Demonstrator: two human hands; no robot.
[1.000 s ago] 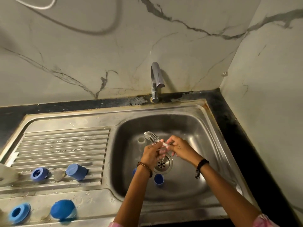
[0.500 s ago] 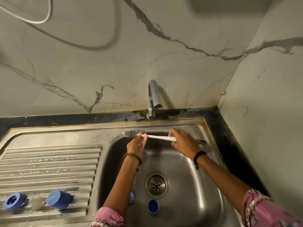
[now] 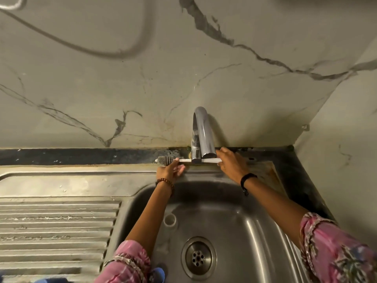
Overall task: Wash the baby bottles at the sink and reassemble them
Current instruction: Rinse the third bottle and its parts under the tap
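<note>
At the sink's back ledge, left hand and right hand each pinch the bottle brush.

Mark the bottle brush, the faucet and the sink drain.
bottle brush (image 3: 165,160), head view, on the bristle head.
faucet (image 3: 203,135), head view, on the spout's curved body.
sink drain (image 3: 198,257), head view, on the strainer centre.

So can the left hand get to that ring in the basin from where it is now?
Probably yes. The left hand is up on the brush at the back ledge, but the ring lies uncovered beside the forearm; letting go and drawing back should reach it.
</note>
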